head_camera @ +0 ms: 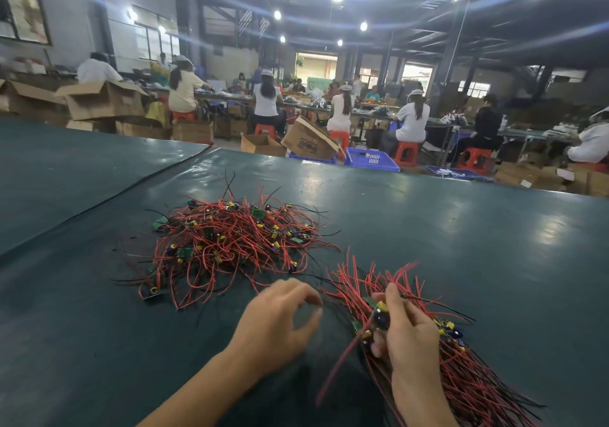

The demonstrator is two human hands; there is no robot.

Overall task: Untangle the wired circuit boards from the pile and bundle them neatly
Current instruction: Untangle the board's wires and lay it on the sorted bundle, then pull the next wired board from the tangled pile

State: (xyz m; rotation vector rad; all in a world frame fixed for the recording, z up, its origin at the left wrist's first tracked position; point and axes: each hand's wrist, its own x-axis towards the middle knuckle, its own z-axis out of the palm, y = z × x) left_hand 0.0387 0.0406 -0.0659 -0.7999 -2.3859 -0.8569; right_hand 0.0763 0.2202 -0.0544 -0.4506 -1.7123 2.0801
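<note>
1. Pile (230,245) of wired circuit boards: mid-worktop (461,229), tangled, no single axis. It lies ahead and slightly left of the left hand (280,321).
2. Left hand: fingers loosely curled, nothing visibly held (blurred). It is nearer the pile, so likely makes the next pull.
3. Right hand (412,337): grasps the bundle (468,380) at the boards. Wires run far-left to near-right, toward the near right corner.
4. Blue crates (372,159) beyond the far edge; contents unclear.

Grips in the right hand (412,334) a bundle (468,380) of red and black wires with small circuit boards, resting on the dark green table (461,225). Holds the left hand (280,321) just beside it, fingers curled and blurred, any pinch unclear. Faces a tangled pile (230,242) of wired boards farther out, apart from both hands.
</note>
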